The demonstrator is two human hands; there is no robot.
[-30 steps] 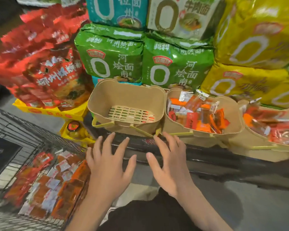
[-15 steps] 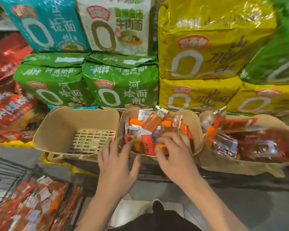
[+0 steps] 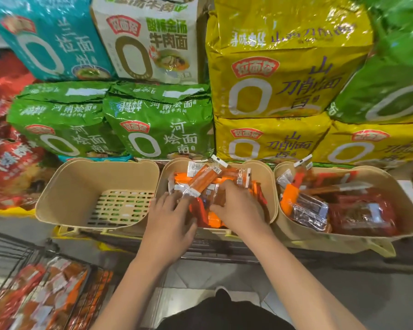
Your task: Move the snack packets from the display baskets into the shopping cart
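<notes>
display baskets, three, tan plastic, side by side in a row below stacked noodle multipacks:
- left basket [image 3: 65,186]: slotted floor visible, no packets seen inside
- middle basket [image 3: 267,184]: heaped with snack packets [image 3: 200,181], orange and red with white labels, several standing up above the rim
- right basket [image 3: 343,239]: holds darker red and clear packets [image 3: 358,215], a few orange ones at its left end

left hand [image 3: 168,222]: reaching over the near rim of the middle basket, fingers spread and lying on the packets at the basket's left side; grip reads as released, nothing clearly pinched

right hand [image 3: 239,208]: inside the middle basket, fingers curled down into the heap; grip appears to be grasping packets, though the fingertips are buried and which packets cannot be told

shopping cart [image 3: 14,258]: lower left, dark wire sides, already carrying a layer of red and orange packets [image 3: 41,296] with white labels

noodle multipacks behind the baskets: green pair [image 3: 110,125] directly above the left and middle baskets; teal pack [image 3: 50,36] and white pack [image 3: 148,41] above those; yellow packs [image 3: 284,67] stacked at right; red bags [image 3: 7,163] at far left

floor: grey, between the cart and the shelf
</notes>
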